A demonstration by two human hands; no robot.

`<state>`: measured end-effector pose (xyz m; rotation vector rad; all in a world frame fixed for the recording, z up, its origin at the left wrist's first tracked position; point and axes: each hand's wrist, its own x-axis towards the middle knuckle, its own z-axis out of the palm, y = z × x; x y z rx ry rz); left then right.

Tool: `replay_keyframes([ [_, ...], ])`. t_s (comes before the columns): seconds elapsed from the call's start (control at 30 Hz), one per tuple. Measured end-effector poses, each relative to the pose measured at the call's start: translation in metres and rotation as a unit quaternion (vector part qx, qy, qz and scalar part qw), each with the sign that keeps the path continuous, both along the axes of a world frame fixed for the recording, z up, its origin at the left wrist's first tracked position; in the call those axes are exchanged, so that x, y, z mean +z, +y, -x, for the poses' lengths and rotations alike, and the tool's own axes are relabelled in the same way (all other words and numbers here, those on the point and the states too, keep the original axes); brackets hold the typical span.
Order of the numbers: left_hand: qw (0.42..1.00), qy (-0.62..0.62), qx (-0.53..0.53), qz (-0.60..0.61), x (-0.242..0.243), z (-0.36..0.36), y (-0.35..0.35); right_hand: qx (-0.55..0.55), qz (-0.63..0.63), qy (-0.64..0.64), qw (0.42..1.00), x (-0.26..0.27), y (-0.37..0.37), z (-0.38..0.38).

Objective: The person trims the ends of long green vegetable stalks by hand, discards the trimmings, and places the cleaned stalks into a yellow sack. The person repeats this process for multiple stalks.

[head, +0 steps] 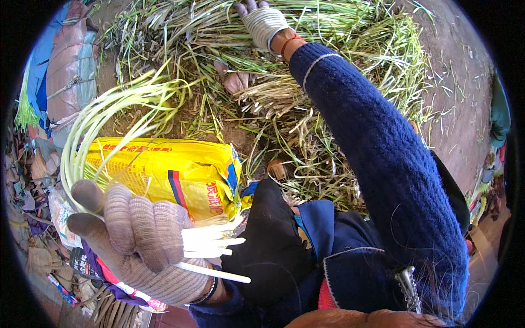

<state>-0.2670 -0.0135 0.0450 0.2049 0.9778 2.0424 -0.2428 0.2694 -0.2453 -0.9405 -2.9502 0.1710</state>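
Observation:
My left hand (139,238), in a soiled knit work glove, is closed around a bunch of long vegetable stalks (88,110). Their white cut ends (211,242) stick out towards my lap, while the pale green tops curve up and over to the right. At the upper edge of the view, my right hand (262,22) reaches over a large heap of green stalks (340,22) in a similar glove. Its fingertips are cut off by the picture's edge, so I cannot tell whether they grip anything. Paler straw-coloured stalks (275,96) lie below that arm.
A full yellow sack (151,164) bearing writing lies beside my left hand. Wrapped bundles (69,69) stand at the upper left, above scraps and thin sticks (112,307). Brown floor (455,102) with scattered bits of stalk shows on the right.

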Motion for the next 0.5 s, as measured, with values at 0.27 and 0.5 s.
replay_keyframes([
  [0.27,0.998,-0.056,0.004,-0.019,-0.005,0.006,0.006,0.013,0.053,-0.056,0.997,0.003,0.014,0.013],
  [0.5,0.999,-0.051,0.018,-0.010,-0.005,0.003,0.008,0.048,0.093,-0.057,0.993,0.034,-0.033,-0.073],
])
